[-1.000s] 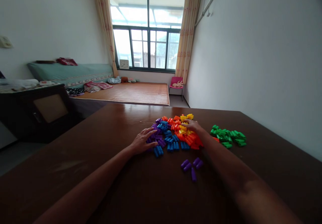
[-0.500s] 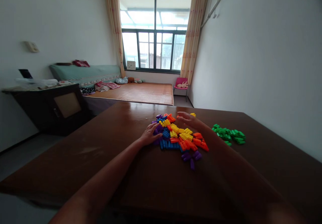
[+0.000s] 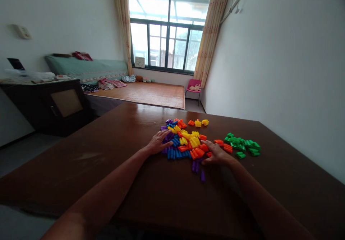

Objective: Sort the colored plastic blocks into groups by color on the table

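A mixed pile of small plastic building pieces lies on the brown table (image 3: 113, 139). It has yellow pieces (image 3: 194, 141), orange pieces (image 3: 197, 153), blue pieces (image 3: 178, 155) and purple pieces (image 3: 197, 167). My left hand (image 3: 158, 143) rests at the pile's left edge, fingers stretched out beside purple and blue pieces. On the right edge lies my right hand (image 3: 217, 153), its fingers spread and reaching over orange pieces. Neither hand visibly grips a piece. What lies under the right palm is hidden.
Green pieces (image 3: 242, 143) form a separate heap at the right, with orange pieces (image 3: 223, 145) beside it. A few yellow pieces (image 3: 205, 122) lie behind the pile. Beyond the table stand a bed (image 3: 156, 94), a pink chair (image 3: 193, 85) and a dark cabinet (image 3: 43, 107).
My right hand has come back toward me from behind the pile to its right edge. Orange pieces now lie closer to the green heap. My left hand stays nearly in place; the view tilted down.
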A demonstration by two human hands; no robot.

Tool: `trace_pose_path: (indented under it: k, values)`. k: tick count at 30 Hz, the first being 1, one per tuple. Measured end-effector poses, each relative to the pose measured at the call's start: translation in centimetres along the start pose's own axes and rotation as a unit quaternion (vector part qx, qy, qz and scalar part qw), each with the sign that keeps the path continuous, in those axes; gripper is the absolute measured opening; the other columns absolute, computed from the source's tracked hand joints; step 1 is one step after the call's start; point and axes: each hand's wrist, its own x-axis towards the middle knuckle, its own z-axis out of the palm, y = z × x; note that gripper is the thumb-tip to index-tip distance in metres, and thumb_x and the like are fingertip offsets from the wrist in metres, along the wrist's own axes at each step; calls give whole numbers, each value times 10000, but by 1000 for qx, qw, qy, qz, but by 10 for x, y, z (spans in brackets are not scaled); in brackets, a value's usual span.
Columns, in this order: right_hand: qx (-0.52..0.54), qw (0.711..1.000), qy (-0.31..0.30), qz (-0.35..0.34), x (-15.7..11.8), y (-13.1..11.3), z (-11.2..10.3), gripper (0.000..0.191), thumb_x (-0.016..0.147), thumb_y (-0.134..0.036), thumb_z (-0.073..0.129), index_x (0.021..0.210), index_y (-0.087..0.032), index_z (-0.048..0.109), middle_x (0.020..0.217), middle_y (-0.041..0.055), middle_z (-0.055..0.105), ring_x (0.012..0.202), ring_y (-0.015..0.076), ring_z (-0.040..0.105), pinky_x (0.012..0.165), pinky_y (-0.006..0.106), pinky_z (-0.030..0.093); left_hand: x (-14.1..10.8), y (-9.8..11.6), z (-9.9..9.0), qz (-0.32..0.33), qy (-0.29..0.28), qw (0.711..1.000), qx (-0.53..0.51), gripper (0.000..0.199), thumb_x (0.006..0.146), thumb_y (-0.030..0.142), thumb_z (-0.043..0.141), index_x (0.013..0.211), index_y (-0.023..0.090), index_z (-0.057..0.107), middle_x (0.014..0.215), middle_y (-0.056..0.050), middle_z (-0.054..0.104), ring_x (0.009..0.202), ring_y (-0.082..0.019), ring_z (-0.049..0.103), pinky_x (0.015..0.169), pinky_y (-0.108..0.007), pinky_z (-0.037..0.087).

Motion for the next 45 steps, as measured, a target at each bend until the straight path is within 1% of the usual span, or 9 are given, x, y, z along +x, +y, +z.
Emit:
trace_pose_path:
  k: [9,15,18,22,27,29,32,38,45]
  values:
    - [200,972,30,-118,68,-61,20,577,687,-277,729,1251,-239,615,1249,83,642,1159,267,599,1027,451,451,-3,1,2,19,-20,1000,-12,872,767,655,638,1498,266,365,1510,-95,429,1405,-318,349,1160,-500,297]
    - [323,927,3,-190,89,-129,22,557,790,-473,655,1308,-277,588,1233,76,647,1146,256,603,985,441,492,-4,-6,4,-5,70,996,-59,732,839,552,606,1458,211,416,1471,-141,452,1399,-302,362,1162,-500,307]
    - [350,916,-3,-195,84,-136,14,589,815,-514,616,1351,-280,548,1315,87,603,1163,252,598,949,418,514,-4,-12,2,-22,131,988,-78,604,898,492,530,1419,197,450,1449,-141,469,1390,-285,377,1161,-489,312]
    - [293,943,115,-106,62,-76,-14,538,876,-548,503,1306,-234,583,1336,92,598,1204,260,570,993,414,479,-2,-18,-2,-47,159,982,-95,528,922,465,470,1381,203,479,1411,-123,505,1348,-267,428,1157,-465,327]
    - [104,946,279,126,9,71,-78,647,900,-596,323,1315,-171,579,1296,150,623,1225,311,549,1044,450,418,2,-20,-4,-67,145,982,-99,519,918,488,443,1342,197,513,1412,-117,509,1349,-271,432,1168,-462,314]
    - [36,924,304,227,-15,122,-98,648,913,-585,258,1331,-205,577,1356,148,582,1282,315,504,1059,473,399,3,-20,-4,-65,138,983,-97,519,914,496,440,1327,195,529,1411,-116,514,1351,-275,432,1167,-465,316]
    - [5,915,289,282,-36,167,-106,615,908,-610,263,1303,-291,610,1370,123,576,1295,306,496,1050,473,406,4,-21,-4,-75,129,985,-90,527,911,505,436,1310,179,546,1391,-126,532,1337,-282,453,1159,-470,329]
    - [-13,949,197,247,-8,169,-69,553,921,-553,296,1258,-289,646,1369,68,587,1288,266,508,1074,449,395,3,-24,-4,-77,128,985,-82,515,917,505,428,1298,184,558,1380,-123,543,1327,-278,468,1149,-469,344]
    - [-41,968,185,163,38,104,-15,496,872,-611,457,1227,-328,656,1390,36,563,1254,303,514,1009,474,435,3,-19,-5,-60,111,989,-78,501,928,500,423,1287,184,571,1365,-118,557,1318,-273,476,1145,-473,351]
